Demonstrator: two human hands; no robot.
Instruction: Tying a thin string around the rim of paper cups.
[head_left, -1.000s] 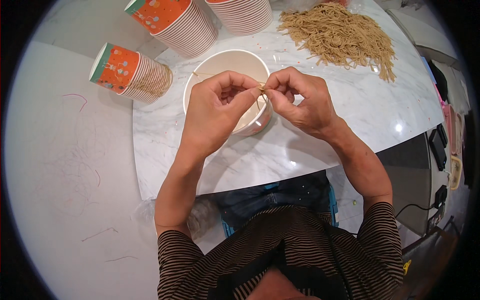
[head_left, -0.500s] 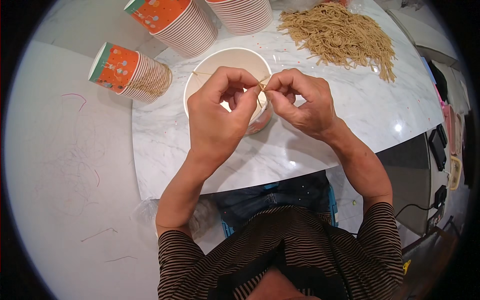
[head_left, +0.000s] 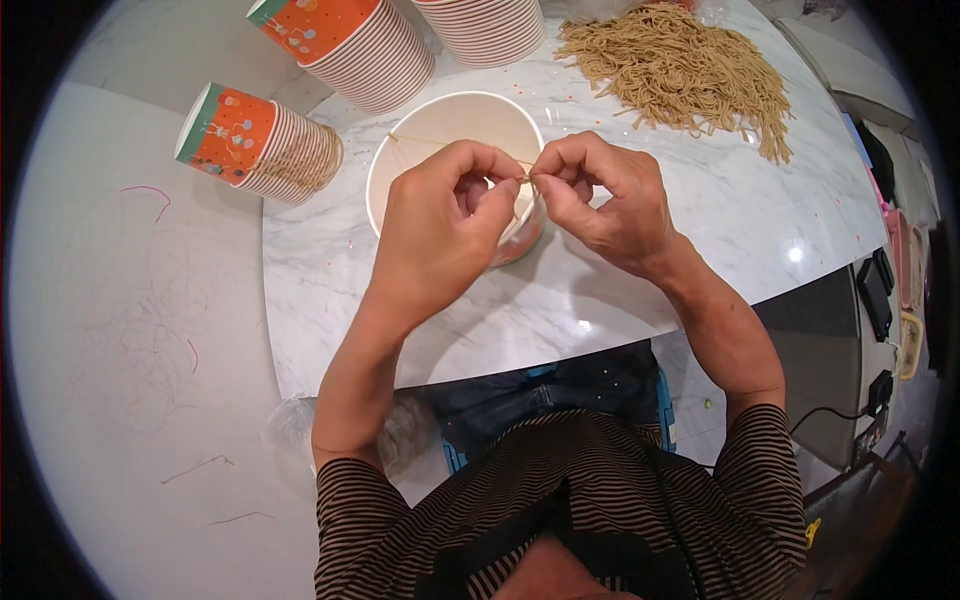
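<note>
A thin tan cord [head_left: 394,137] stretches across the top of a white paper tub [head_left: 470,112], one end poking past the rim at its far left. Over the near right of the tub, my left hand [head_left: 435,225] pinches the cord between thumb and forefinger. Fingertip to fingertip with it, my right hand [head_left: 610,205] pinches the same cord. What lies between the fingertips is small, and I cannot make out whether it is a knot or a loop. My forearms hide part of the tub's outer wall.
Nested paper tubs stand at the back: a left stack [head_left: 235,135] with tan cords round it, a middle stack [head_left: 365,65] and a right stack [head_left: 485,30]. A heap of tan cords [head_left: 680,75] lies back right on the marble-patterned table [head_left: 640,300]. A scribbled white wall [head_left: 130,300] borders the left.
The cord now runs straighter across the tub's opening. My fingertips have drawn closer together, and a raised crossing of cord between them has flattened. The tub has barely shifted.
</note>
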